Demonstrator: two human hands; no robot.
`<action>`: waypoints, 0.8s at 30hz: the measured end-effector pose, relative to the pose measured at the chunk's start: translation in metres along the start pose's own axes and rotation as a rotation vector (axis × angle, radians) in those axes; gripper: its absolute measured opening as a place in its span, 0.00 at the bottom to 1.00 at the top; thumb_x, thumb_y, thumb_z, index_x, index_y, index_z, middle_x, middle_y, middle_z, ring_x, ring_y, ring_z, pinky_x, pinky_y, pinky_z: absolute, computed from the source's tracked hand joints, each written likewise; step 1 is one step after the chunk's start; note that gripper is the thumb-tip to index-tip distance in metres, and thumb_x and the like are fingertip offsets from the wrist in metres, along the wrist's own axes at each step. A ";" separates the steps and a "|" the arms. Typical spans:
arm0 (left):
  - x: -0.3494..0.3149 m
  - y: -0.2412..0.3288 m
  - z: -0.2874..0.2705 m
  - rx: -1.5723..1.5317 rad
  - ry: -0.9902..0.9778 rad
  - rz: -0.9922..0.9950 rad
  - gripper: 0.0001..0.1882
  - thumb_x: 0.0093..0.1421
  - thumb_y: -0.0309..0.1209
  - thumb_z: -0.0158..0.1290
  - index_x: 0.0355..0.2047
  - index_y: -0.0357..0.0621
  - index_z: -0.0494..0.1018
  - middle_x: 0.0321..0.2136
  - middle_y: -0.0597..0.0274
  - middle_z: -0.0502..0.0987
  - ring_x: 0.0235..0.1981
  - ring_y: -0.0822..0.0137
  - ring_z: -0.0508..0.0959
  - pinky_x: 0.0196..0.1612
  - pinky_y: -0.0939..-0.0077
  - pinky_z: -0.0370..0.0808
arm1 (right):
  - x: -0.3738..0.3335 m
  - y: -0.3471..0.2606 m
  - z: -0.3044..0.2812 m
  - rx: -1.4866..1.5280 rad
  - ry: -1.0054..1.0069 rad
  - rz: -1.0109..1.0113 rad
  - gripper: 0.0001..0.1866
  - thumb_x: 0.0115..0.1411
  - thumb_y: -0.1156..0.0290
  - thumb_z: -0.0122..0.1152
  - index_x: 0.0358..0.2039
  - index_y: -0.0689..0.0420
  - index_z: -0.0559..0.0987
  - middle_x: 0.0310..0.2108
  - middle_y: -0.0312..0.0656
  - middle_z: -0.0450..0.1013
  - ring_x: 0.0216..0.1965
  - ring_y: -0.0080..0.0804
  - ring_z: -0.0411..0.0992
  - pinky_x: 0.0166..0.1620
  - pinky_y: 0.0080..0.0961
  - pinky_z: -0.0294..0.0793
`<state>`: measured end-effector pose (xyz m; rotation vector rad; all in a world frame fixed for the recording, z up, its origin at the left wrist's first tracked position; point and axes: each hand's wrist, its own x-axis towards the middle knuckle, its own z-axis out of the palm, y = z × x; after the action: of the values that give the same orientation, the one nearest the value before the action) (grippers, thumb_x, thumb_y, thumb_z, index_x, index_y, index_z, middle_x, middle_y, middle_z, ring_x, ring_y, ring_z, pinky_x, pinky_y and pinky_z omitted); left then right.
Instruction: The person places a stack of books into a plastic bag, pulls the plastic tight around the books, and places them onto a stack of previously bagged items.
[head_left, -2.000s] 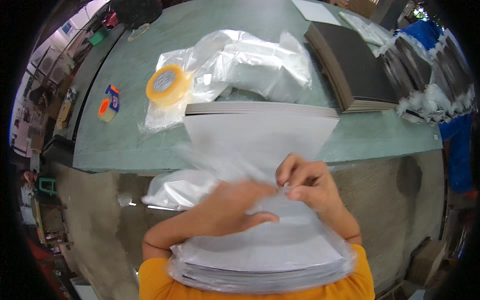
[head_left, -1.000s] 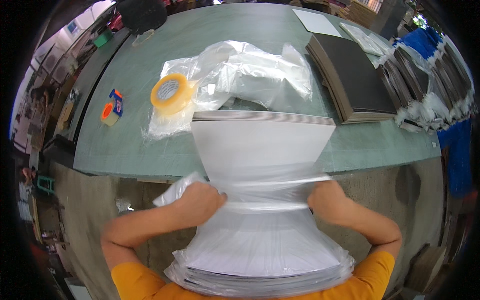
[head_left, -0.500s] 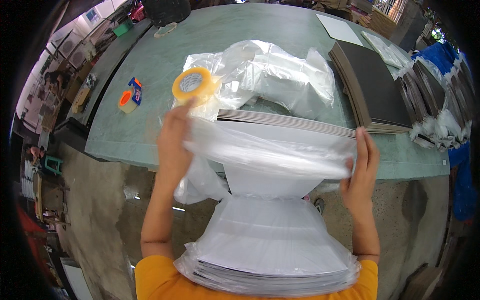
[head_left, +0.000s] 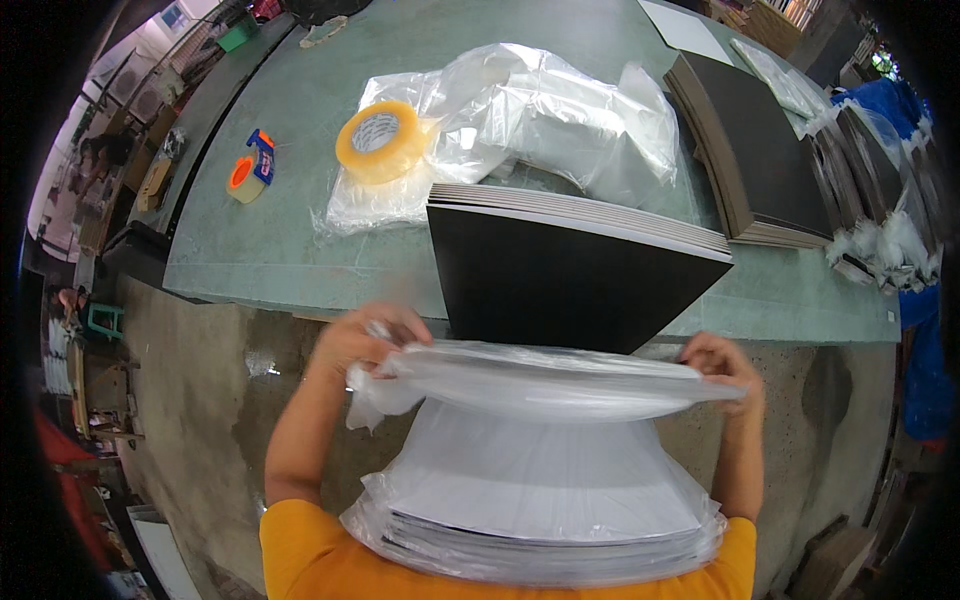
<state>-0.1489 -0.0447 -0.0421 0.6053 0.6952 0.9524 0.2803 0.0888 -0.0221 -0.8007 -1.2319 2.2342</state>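
My left hand (head_left: 372, 335) is closed on the left end of a crumpled clear plastic bag (head_left: 540, 380), stretched across in front of me. My right hand (head_left: 722, 368) grips the bag's other end. Below the bag, white-faced sheets (head_left: 545, 480) in clear plastic lean toward my body. Just beyond my hands, a stack of boards (head_left: 580, 270) with a black face and pale edges stands tilted at the table's near edge; neither hand touches it.
On the green table (head_left: 300, 250) lie a big tape roll (head_left: 380, 142), a heap of clear plastic bags (head_left: 540, 110) and a small tape dispenser (head_left: 250, 172). At right are a stack of dark boards (head_left: 750, 150) and several plastic-wrapped bundles (head_left: 870, 180).
Both hands have come down toward me, drawing the plastic bag off the standing stack. A white face showed there before; now the stack's black face is bare.
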 end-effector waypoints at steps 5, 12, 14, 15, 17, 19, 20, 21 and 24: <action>0.027 -0.128 -0.071 0.144 0.198 -0.267 0.10 0.49 0.32 0.54 0.31 0.41 0.70 0.21 0.66 0.70 0.18 0.78 0.67 0.19 0.84 0.62 | 0.025 0.173 -0.067 -0.095 0.161 0.214 0.06 0.41 0.78 0.51 0.23 0.61 0.70 0.26 0.40 0.70 0.29 0.29 0.68 0.32 0.21 0.66; 0.035 -0.135 -0.083 1.276 0.491 -0.273 0.14 0.47 0.36 0.56 0.30 0.40 0.71 0.24 0.60 0.74 0.26 0.70 0.72 0.29 0.76 0.69 | 0.044 0.203 -0.070 -0.777 0.506 0.346 0.06 0.44 0.78 0.47 0.24 0.63 0.72 0.23 0.44 0.70 0.30 0.34 0.68 0.36 0.25 0.66; 0.025 -0.076 -0.034 1.306 0.462 -0.028 0.12 0.47 0.34 0.54 0.30 0.39 0.72 0.26 0.55 0.74 0.28 0.64 0.73 0.31 0.74 0.69 | 0.038 0.122 -0.046 -0.803 0.443 0.342 0.07 0.44 0.79 0.46 0.24 0.63 0.73 0.23 0.44 0.70 0.29 0.34 0.69 0.36 0.26 0.66; 0.022 -0.042 0.006 1.206 0.412 0.073 0.12 0.46 0.32 0.55 0.30 0.38 0.73 0.26 0.55 0.75 0.27 0.64 0.74 0.30 0.74 0.70 | 0.037 0.111 -0.036 -0.937 0.412 0.272 0.08 0.43 0.80 0.46 0.24 0.63 0.73 0.23 0.45 0.71 0.28 0.35 0.69 0.35 0.27 0.67; 0.007 0.015 0.071 1.052 0.166 0.139 0.13 0.46 0.31 0.56 0.32 0.38 0.73 0.26 0.54 0.75 0.27 0.64 0.74 0.29 0.76 0.70 | 0.034 0.112 -0.017 -1.126 0.336 0.190 0.08 0.43 0.80 0.45 0.23 0.64 0.73 0.24 0.46 0.71 0.26 0.36 0.69 0.33 0.27 0.67; -0.006 0.043 0.099 0.978 -0.182 0.173 0.15 0.47 0.32 0.56 0.35 0.38 0.72 0.27 0.53 0.74 0.27 0.65 0.73 0.27 0.77 0.69 | 0.036 0.140 -0.021 -1.177 0.235 0.188 0.07 0.43 0.79 0.46 0.23 0.64 0.73 0.25 0.47 0.72 0.26 0.37 0.69 0.32 0.27 0.67; -0.009 0.046 0.106 0.941 -0.334 0.229 0.16 0.47 0.32 0.56 0.37 0.38 0.71 0.27 0.53 0.73 0.27 0.66 0.73 0.26 0.78 0.69 | 0.040 0.148 -0.026 -1.178 0.172 0.212 0.07 0.43 0.79 0.47 0.24 0.65 0.73 0.25 0.47 0.72 0.25 0.38 0.69 0.31 0.28 0.67; -0.009 0.045 0.112 0.879 -0.451 0.236 0.16 0.49 0.32 0.54 0.36 0.37 0.71 0.28 0.53 0.73 0.26 0.64 0.74 0.26 0.76 0.69 | 0.041 0.149 -0.032 -1.092 0.155 0.261 0.07 0.47 0.77 0.48 0.27 0.63 0.73 0.26 0.44 0.72 0.25 0.34 0.67 0.31 0.27 0.66; -0.001 0.027 0.124 0.737 -0.686 0.179 0.14 0.53 0.34 0.50 0.36 0.36 0.71 0.29 0.54 0.73 0.25 0.61 0.74 0.29 0.73 0.70 | 0.039 0.177 -0.056 -0.484 0.404 0.338 0.07 0.52 0.77 0.46 0.29 0.62 0.73 0.26 0.40 0.71 0.26 0.28 0.65 0.31 0.26 0.66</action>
<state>-0.0691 -0.0528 0.0562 1.5766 0.3504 0.5597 0.2699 0.0596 -0.2093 -1.6611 -1.5303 1.8776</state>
